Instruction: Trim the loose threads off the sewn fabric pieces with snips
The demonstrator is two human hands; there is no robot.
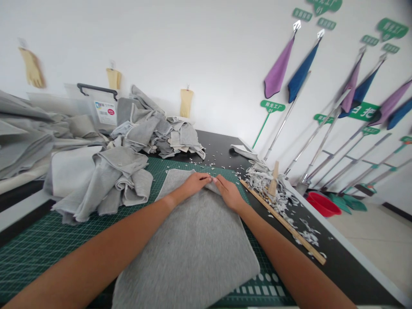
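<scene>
A large piece of grey cloth lies spread over the green cutting mat in front of me. Near its far edge, my left hand and my right hand meet, each pinching the fabric between thumb and fingers. The cloth is drawn up and folded at that spot, with the far left corner flat on the mat. The fingertips almost touch, and what lies right between them is too small to make out.
Crumpled grey cloths pile up at the left, before a clear plastic bin. Right of the cloth lie a wooden ruler, a wooden-handled brush and white fabric scraps. Mops hang along the wall above a red basin.
</scene>
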